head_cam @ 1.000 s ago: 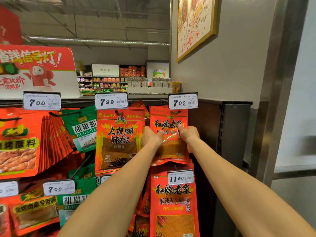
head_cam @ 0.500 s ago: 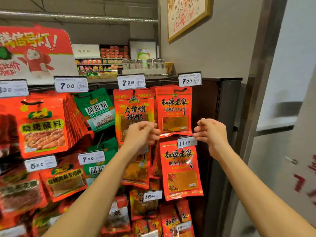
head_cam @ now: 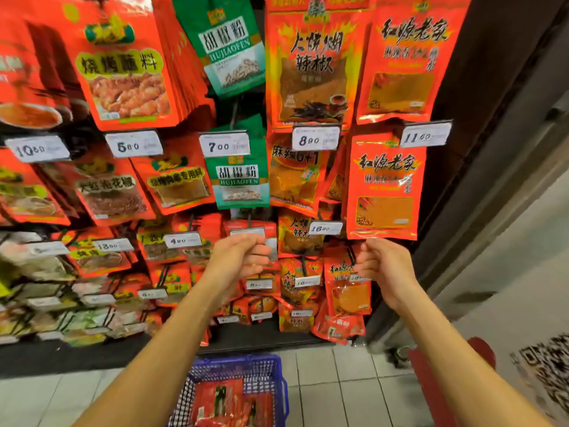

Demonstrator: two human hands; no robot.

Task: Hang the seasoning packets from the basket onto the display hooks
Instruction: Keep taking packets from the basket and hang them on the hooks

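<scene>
Here, the tall display wall of hanging foil seasoning packets [head_cam: 311,63] fills most of the view: rows of red-orange pouches with a few green ones among them, each column hanging below a small white price tag [head_cam: 315,138]. At its right edge stands a dark metal upright post [head_cam: 480,124], and beyond that a pale grey wall. Below, the floor of light square tiles [head_cam: 335,392] runs along the foot of the rack.

On those tiles, directly under the person's arms, sits a blue plastic mesh shopping basket [head_cam: 278,383] holding loose red seasoning pouches [head_cam: 228,405] lying flat in a heap; a red object shows partly behind the right forearm, too hidden to identify.

A red-orange packet with a square window of yellow powder [head_cam: 386,186] hangs at the right end of the second row, beneath a tag reading 11.00.

Both bare forearms reach up from the bottom of the frame. The right hand [head_cam: 383,266] is just below that packet's bottom edge, fingers curled into a loose fist with nothing visibly in it. The left hand [head_cam: 240,257] is raised at the same height in front of the lower rows, fingers likewise curled inward; whether it pinches anything cannot be told
</scene>
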